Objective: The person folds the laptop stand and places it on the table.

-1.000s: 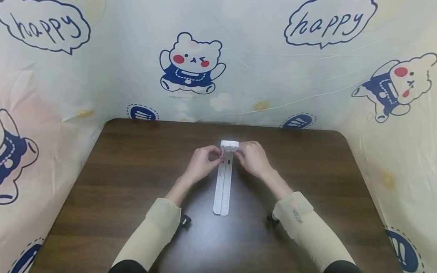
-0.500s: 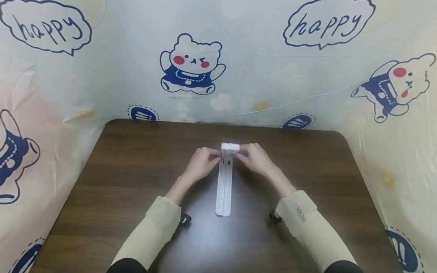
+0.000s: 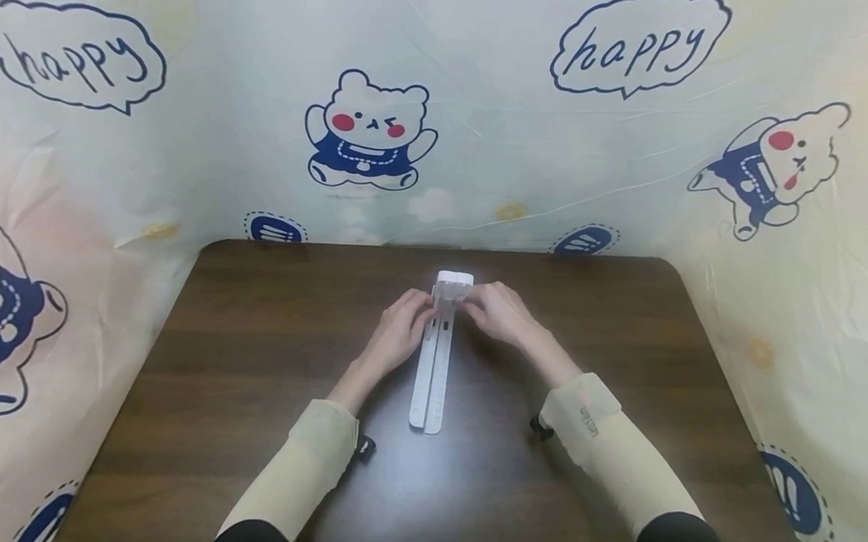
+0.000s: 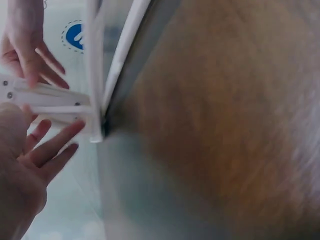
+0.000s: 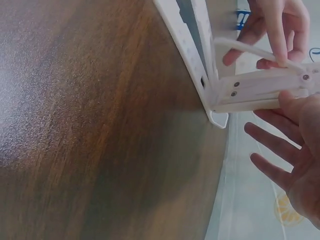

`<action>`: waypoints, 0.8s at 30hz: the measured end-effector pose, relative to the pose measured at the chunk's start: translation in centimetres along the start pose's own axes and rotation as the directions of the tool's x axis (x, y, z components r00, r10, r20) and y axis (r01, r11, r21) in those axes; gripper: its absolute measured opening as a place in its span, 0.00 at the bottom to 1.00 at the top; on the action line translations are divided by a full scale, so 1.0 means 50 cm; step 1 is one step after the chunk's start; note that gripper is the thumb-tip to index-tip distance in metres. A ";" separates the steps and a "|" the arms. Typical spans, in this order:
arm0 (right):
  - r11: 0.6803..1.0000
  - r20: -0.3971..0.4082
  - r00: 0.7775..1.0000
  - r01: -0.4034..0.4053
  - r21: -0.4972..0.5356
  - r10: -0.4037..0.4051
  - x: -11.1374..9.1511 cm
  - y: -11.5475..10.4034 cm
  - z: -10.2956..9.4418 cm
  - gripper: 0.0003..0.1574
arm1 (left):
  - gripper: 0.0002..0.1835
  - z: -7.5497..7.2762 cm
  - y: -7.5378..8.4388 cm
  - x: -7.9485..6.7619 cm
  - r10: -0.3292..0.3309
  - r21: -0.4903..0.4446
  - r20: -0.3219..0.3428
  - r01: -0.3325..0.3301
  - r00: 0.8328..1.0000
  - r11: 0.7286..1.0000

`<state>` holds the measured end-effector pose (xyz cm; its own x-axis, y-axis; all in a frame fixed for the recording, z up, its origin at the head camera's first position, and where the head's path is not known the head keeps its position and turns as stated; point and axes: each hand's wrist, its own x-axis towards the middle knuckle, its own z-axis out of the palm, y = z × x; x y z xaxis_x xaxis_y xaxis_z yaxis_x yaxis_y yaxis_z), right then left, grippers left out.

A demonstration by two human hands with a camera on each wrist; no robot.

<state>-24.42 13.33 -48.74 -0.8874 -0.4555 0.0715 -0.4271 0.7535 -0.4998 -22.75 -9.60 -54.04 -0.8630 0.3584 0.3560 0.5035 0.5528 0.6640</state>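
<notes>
A white folding stand [image 3: 433,370], a long two-bar frame with a raised block [image 3: 454,280] at its far end, stands on the table. Dark screws dot the block's face in the right wrist view, where a thin white strut [image 5: 255,50] stands out from it. From the left, my left hand [image 3: 400,327] pinches the strut at the far end. My right hand [image 3: 501,312] holds the block's edge between thumb and index finger [image 5: 280,122], its other fingers spread. In the left wrist view, both hands [image 4: 30,170] flank the stand's block. Fingers partly hide the joint.
The brown wooden table [image 3: 260,356] carries the stand near its back edge. A pale curtain [image 3: 501,151] printed with bears hangs behind it and along both sides. Dark wrist straps [image 3: 366,448] sit below both cuffs.
The stand's near ends have shifted left and stand slightly apart, after lying close together half a second ago. The far block tilts differently, and my left fingers have changed their hold.
</notes>
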 end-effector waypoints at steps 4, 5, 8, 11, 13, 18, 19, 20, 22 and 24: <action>1.000 -0.012 1.000 0.014 -0.022 -0.014 0.002 -0.003 0.005 0.13 | 0.06 0.004 -0.001 -0.002 -0.007 0.105 -0.036 0.011 0.999 0.994; 1.000 -0.014 1.000 0.013 -0.029 -0.013 0.002 -0.003 0.005 0.13 | 0.06 0.004 -0.001 -0.001 0.008 0.153 -0.045 -0.001 0.999 0.988; 0.999 -0.016 1.000 0.009 -0.040 -0.010 0.001 -0.003 0.007 0.13 | 0.08 0.005 -0.002 0.001 0.068 0.297 -0.069 -0.045 0.995 0.954; 0.999 -0.024 1.000 0.018 -0.039 -0.019 0.001 -0.002 0.009 0.13 | 0.08 0.002 0.000 0.002 0.103 0.385 -0.079 -0.065 0.991 0.921; 0.999 -0.029 0.999 0.027 -0.041 -0.028 0.001 -0.002 0.009 0.13 | 0.08 -0.003 0.005 0.004 0.092 0.405 -0.076 -0.053 0.993 0.913; 0.999 -0.018 1.000 0.022 -0.045 -0.023 -0.001 -0.003 0.011 0.12 | 0.12 -0.020 0.013 0.011 0.032 0.418 -0.034 -0.015 0.999 0.908; 0.999 -0.016 1.000 0.021 -0.046 -0.021 -0.001 -0.003 0.011 0.12 | 0.13 -0.022 0.013 0.012 0.022 0.415 -0.027 -0.009 0.999 0.910; 0.999 -0.013 1.000 0.019 -0.046 -0.019 -0.002 -0.004 0.011 0.13 | 0.13 -0.022 0.013 0.012 0.018 0.413 -0.020 -0.008 1.000 0.911; 0.999 -0.010 1.000 0.017 -0.049 -0.018 -0.002 -0.004 0.011 0.13 | 0.13 -0.023 0.012 0.012 0.014 0.399 -0.013 -0.007 1.000 0.917; 0.998 -0.007 1.000 0.014 -0.055 -0.015 -0.002 -0.005 0.010 0.13 | 0.12 -0.022 0.011 0.011 0.006 0.384 -0.009 -0.002 1.000 0.923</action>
<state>-24.14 12.94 -49.04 -0.8822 -0.4632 0.0847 -0.4486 0.7718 -0.4506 -22.98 -9.95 -52.75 -0.8604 0.3547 0.3659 0.4823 0.7987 0.3598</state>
